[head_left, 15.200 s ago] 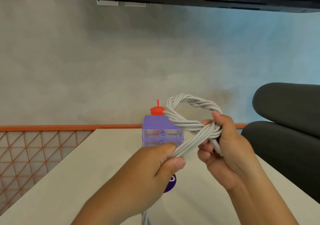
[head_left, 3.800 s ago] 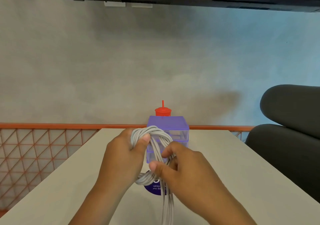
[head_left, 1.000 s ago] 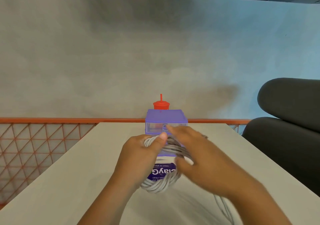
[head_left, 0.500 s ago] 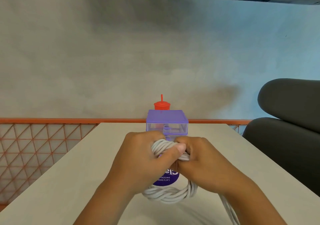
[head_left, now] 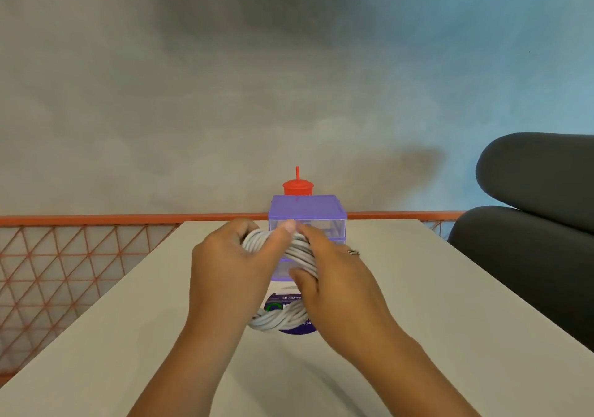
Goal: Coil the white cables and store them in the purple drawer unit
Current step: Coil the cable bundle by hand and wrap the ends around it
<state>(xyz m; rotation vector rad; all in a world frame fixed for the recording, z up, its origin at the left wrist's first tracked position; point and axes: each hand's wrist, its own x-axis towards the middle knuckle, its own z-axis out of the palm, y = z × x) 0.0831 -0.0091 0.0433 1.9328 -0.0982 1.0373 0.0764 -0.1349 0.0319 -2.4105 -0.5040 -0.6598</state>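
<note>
**Where is the cable relative to your two grips?**

I see the white cable coil (head_left: 279, 320) held up between them, above the desk (head_left: 427, 288) and straight in front of the purple drawer unit (head_left: 307, 210). My left grip (head_left: 231, 268) is curled round the coil's upper left, with the thumb laid across the top strands. My right grip (head_left: 337, 284) holds the upper right, its fingers wrapped over the strands and its thumb tucked inside the loop. The two grips almost meet at the top of the coil. A ring (head_left: 353, 252) shows on the right one.

**And the rest of the coil?**

The lower arc hangs below both grips, its strands twisted together. I cannot tell whether it touches the desk.

**What about the drawer unit?**

It stands beyond the coil, near the desk's far edge. Its top drawer front looks flush, and my grips hide most of the lower ones. A red cup (head_left: 298, 187) with a straw stands just behind it. A white pack with a purple label (head_left: 297, 330) lies on the desk between the unit and me, partly seen through the loop.
</note>
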